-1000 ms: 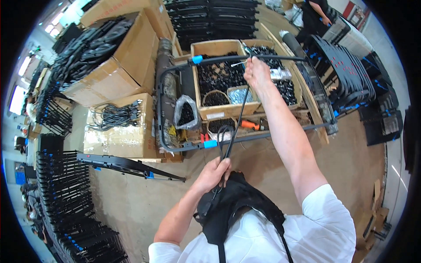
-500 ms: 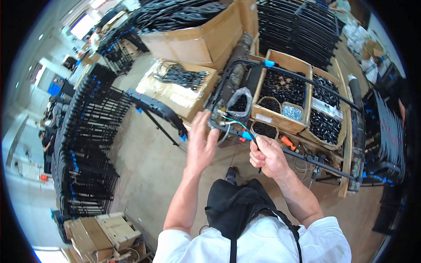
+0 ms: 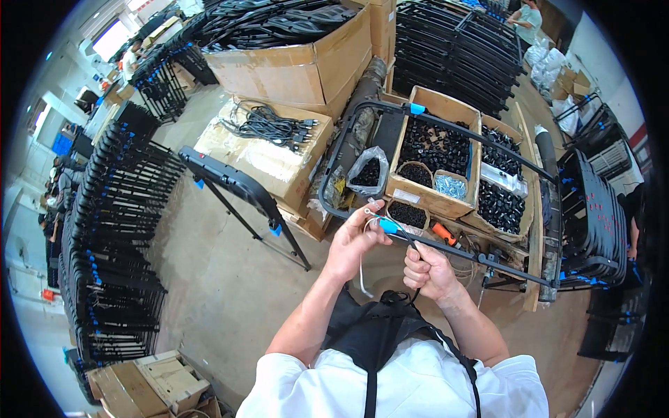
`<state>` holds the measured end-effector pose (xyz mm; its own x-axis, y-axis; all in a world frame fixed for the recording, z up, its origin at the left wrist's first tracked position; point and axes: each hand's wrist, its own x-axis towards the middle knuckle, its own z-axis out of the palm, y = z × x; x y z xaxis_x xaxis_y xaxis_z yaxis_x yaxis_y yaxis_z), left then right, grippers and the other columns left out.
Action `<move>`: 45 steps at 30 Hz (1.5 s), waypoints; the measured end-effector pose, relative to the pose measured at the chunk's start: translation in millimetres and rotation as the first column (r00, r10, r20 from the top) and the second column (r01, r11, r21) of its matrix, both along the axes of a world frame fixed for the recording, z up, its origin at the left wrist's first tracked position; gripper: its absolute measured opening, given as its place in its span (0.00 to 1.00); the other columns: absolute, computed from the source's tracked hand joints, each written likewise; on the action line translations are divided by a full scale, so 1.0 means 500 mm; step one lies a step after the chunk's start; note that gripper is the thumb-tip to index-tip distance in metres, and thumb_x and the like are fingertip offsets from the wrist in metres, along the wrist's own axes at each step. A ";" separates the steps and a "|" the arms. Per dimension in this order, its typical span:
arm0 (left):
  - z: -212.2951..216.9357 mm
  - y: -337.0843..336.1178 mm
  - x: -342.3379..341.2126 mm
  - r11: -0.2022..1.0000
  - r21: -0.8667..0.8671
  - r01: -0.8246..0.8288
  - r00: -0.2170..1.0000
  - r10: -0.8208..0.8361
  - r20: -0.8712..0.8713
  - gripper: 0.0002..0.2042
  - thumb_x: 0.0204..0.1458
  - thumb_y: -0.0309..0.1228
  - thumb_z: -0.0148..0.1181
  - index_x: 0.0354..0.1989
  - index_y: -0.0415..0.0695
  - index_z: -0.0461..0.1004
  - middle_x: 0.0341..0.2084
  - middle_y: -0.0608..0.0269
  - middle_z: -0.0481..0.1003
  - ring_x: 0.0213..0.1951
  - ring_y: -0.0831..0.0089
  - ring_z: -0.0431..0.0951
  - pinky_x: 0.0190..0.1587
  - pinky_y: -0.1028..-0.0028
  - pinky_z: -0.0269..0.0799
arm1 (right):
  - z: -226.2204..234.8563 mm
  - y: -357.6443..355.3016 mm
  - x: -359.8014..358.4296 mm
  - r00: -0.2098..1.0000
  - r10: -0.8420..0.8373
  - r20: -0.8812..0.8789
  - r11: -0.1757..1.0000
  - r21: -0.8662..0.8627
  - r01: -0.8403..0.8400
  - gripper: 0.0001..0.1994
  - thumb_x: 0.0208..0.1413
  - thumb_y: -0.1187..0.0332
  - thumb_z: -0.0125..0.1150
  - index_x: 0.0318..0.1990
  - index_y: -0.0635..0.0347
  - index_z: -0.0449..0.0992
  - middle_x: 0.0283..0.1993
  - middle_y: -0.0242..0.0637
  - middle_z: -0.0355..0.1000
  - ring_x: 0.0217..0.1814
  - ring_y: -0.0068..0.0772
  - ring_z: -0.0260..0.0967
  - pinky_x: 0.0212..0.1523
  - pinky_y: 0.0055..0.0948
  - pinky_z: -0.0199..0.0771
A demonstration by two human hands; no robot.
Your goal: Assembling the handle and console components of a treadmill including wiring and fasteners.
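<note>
Now our left hand (image 3: 354,245), spread moments ago, half-curls at the wire ends (image 3: 368,212), pinch unclear | our right hand (image 3: 428,272) keeps its grip closed on the black cable (image 3: 408,236) | cable spans between, before the black frame (image 3: 460,249), engaging both hands

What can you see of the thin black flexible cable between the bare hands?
The thin black flexible cable, smooth and plastic-looking, is gripped in the right hand and runs up and left, slightly bowed, to the left hand at its split end. There a greenish wire and a pale ring-like tip show; a thin white strand hangs below. In this view the cable crosses the black tubular frame; whether they touch is unclear. Below the right hand it continues toward the black apron.
</note>
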<state>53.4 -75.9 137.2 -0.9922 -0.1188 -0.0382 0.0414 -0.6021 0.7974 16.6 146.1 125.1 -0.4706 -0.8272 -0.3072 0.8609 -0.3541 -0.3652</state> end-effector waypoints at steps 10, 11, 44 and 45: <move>-0.070 -0.126 -0.045 0.955 0.182 0.234 0.969 -0.214 -0.124 0.20 0.75 0.38 0.49 0.62 0.33 0.73 0.29 0.65 0.75 0.32 0.75 0.77 0.42 0.67 0.81 | -0.023 -0.086 -0.012 0.996 0.091 0.024 0.992 -0.093 -0.089 0.20 0.80 0.55 0.39 0.33 0.54 0.65 0.19 0.17 0.49 0.18 0.15 0.43 0.21 0.24 0.48; -0.073 -0.137 -0.049 0.904 0.300 0.305 0.951 -0.271 -0.151 0.20 0.75 0.38 0.48 0.63 0.33 0.72 0.28 0.64 0.75 0.32 0.73 0.77 0.41 0.65 0.81 | -0.027 -0.096 -0.012 0.996 0.085 0.027 0.993 -0.084 -0.082 0.20 0.80 0.55 0.39 0.33 0.54 0.65 0.19 0.17 0.49 0.18 0.15 0.43 0.21 0.24 0.48; -0.351 -0.222 -0.001 0.958 0.216 0.187 0.809 -0.275 0.520 0.14 0.72 0.38 0.56 0.56 0.41 0.78 0.33 0.66 0.80 0.37 0.72 0.84 0.42 0.72 0.80 | -0.303 -0.197 0.040 0.966 0.240 -0.100 0.783 0.608 -0.132 0.16 0.74 0.55 0.56 0.39 0.59 0.74 0.25 0.20 0.59 0.25 0.16 0.54 0.27 0.23 0.57; -0.364 -0.218 -0.003 0.975 0.167 0.148 0.803 -0.217 0.556 0.13 0.72 0.37 0.56 0.54 0.42 0.79 0.34 0.66 0.81 0.37 0.73 0.84 0.40 0.73 0.79 | -0.322 -0.205 0.050 0.931 0.229 -0.286 0.712 0.701 0.040 0.17 0.74 0.54 0.57 0.41 0.60 0.75 0.26 0.22 0.61 0.27 0.17 0.56 0.29 0.24 0.60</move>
